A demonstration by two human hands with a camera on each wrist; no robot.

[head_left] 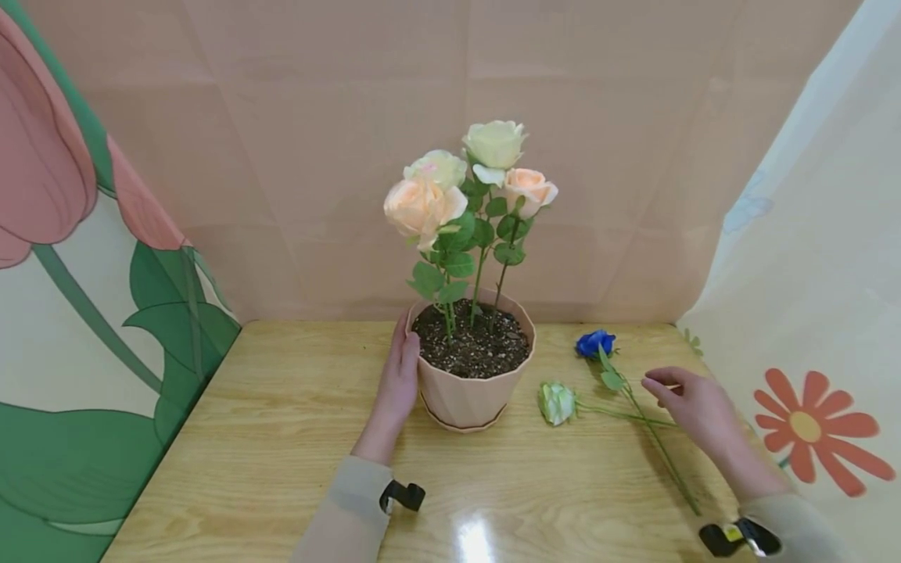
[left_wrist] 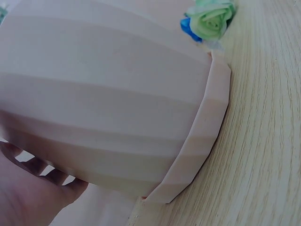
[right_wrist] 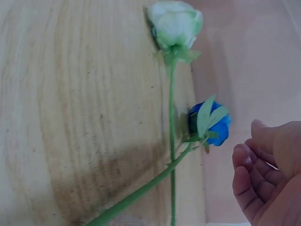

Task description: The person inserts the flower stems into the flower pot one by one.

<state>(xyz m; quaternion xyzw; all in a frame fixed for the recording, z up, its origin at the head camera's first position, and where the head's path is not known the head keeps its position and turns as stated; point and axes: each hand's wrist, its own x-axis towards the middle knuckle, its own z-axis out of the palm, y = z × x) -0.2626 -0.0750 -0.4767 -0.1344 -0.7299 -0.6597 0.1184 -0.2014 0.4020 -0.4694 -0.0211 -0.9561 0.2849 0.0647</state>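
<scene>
Left hand against side of pot, fingers unclenched; right hand loosely curled, grasping nothing, near blue rose crossing pale green rose on tabletop. Blue rose probably light, stem springy, petals delicate; best pinched mid-stem.

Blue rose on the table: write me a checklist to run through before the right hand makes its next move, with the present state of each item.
1. Right hand free: ok, it holds nothing, near the blue rose.
2. Blue rose's stem clear: not ok, it crosses over the stem of the pale green rose.
3. Pot steadied: ok, the left hand rests against its side.
4. Pot upright on its saucer: ok.
5. Bare soil available: ok, some shows in front of the standing stems.
6. Standing stems firmly set: cannot tell, their buried ends are hidden.
</scene>
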